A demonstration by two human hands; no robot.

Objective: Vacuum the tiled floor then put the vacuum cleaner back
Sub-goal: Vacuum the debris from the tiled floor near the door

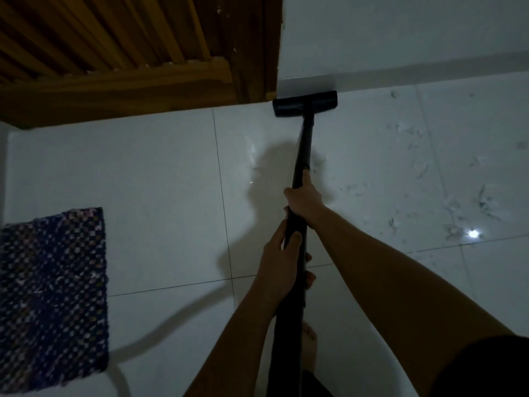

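A bare foot (309, 343) stands on the white tiled floor (166, 196) at the near edge of the dim room, partly hidden behind the black vacuum wand (297, 213) that runs away from the person. Both bare forearms reach forward along the wand. The left hand (279, 262) grips it lower down, fingers (309, 277) wrapped round the tube and thumb lying along its top. The right hand (305, 200) holds it just above, fingers clamped round the tube from the right side. A pale hose (160, 332) curves across the tiles from the lower left toward the person. To the left a dark blue woven mat (54, 299) with pale flecks lies flat on the floor, well apart from the wand. On the right, scraps of litter (458, 207) are scattered over several tiles, beside a bright spot of reflected light. The arms and wand cast a soft shadow on the glossy tile. Farther off, the wand ends in the flat black floor head (305, 104), which sits on the tiles against the foot of the white wall (400, 38), just beside the corner of a wooden door frame (257, 53). Left of the frame stands a slatted wooden door (114, 38).
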